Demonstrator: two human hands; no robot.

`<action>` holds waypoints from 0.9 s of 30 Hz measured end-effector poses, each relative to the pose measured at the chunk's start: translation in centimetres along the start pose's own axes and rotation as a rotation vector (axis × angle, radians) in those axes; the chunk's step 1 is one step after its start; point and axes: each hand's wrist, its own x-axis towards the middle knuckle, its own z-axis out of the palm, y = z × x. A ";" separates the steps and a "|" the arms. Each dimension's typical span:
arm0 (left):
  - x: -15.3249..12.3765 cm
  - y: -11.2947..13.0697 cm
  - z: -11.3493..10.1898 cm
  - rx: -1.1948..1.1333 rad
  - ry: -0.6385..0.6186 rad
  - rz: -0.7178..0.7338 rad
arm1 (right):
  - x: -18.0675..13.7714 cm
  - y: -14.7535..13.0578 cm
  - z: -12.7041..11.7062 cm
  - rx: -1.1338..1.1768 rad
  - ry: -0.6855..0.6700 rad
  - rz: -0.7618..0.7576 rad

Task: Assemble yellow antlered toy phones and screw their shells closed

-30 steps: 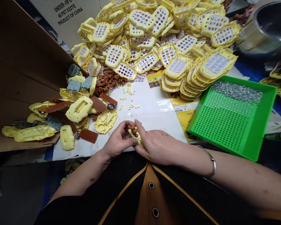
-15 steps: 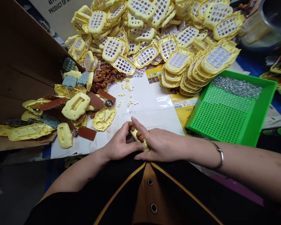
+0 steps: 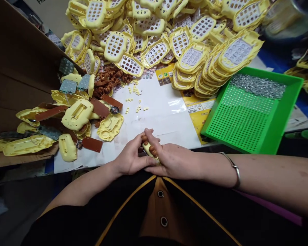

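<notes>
Close to my body, at the table's front edge, both hands are wrapped round a yellow plastic toy shell [image 3: 147, 149] with brown knobbly parts on its upper side. My left hand [image 3: 129, 155] grips it from the left, its thumb lying across the near end. From the right, my right hand [image 3: 166, 159] presses on it, with the palm and fingers covering much of the shell. How the brown parts sit in the shell is partly hidden by my fingers.
Yellow shells with holed white faces [image 3: 115, 46] heap at the back, beside stacked shells [image 3: 228, 58]. A green tray [image 3: 246, 126] of small metal screws [image 3: 258, 85] stands right. Left lie battery-case backs [image 3: 77, 114], brown boards [image 3: 92, 144] and brown parts [image 3: 109, 80], beside a cardboard box [image 3: 23, 68].
The view has shifted slightly, so the table items appear a little higher and further left. My right fingers have closed further over the yellow shell, and less of it shows.
</notes>
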 end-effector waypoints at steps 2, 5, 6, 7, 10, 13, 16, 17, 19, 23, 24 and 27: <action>-0.1 -0.2 -0.1 -0.019 0.010 -0.003 | 0.0 -0.2 -0.3 -0.057 -0.002 -0.012; -0.4 -0.4 -0.4 -0.132 -0.015 0.000 | 0.1 -0.9 -1.1 -0.187 0.026 0.030; -0.5 -0.4 -0.6 -0.172 -0.024 0.012 | 0.2 -1.2 -1.3 -0.238 0.045 0.056; -0.6 -0.4 -0.7 -0.186 -0.026 0.027 | 0.3 -1.5 -1.4 -0.285 0.064 0.077; -0.8 -0.3 -0.6 -0.058 0.022 0.074 | 0.5 -2.3 -1.7 -0.392 0.098 0.112; -0.7 -0.4 -0.1 0.066 0.079 0.127 | 0.6 -2.7 -1.8 -0.469 0.083 0.148; -0.5 -0.8 0.7 0.070 0.187 0.218 | 0.8 -2.9 -2.1 -0.508 0.043 0.164; -0.3 -1.0 1.0 0.069 0.243 0.249 | 0.8 -2.9 -2.2 -0.501 0.027 0.165; -0.2 -1.4 1.4 0.074 0.344 0.289 | 1.1 -2.9 -2.4 -0.468 -0.005 0.160; 0.1 -1.6 1.9 0.023 0.440 0.297 | 1.7 -2.8 -2.4 -0.412 -0.015 0.149; 0.2 -1.6 1.9 -0.008 0.454 0.286 | 2.0 -2.8 -2.3 -0.403 -0.005 0.147; 0.8 -1.5 1.4 -0.077 0.480 0.254 | 3.0 -2.5 -2.6 -0.364 0.010 0.136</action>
